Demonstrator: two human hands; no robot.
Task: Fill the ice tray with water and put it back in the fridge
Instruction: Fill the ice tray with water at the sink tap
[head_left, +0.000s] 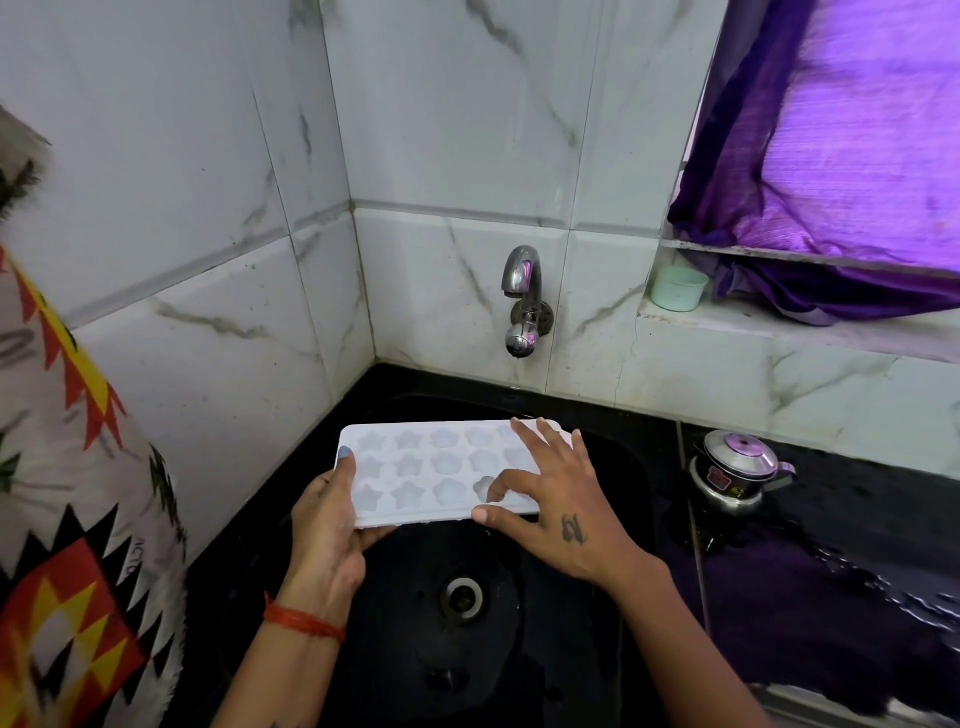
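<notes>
A white ice tray (415, 467) with star- and flower-shaped cups hangs level over the black sink (613, 467). My left hand (327, 525) grips its left end, thumb on top and fingers underneath. My right hand (550, 499) lies spread over the tray's right end, the index finger bent into a cup and the thumb along the front edge. The cups look frosty; I cannot tell whether they hold water. A chrome tap (522, 296) sticks out of the wall above and behind the tray, with no water running.
The sink drain (462, 596) lies below the tray. A small steel kettle (737, 475) stands on the wet black counter at right. A pale green cup (678, 288) sits on the window ledge under a purple curtain (857, 156). A patterned cloth (67, 519) hangs at left.
</notes>
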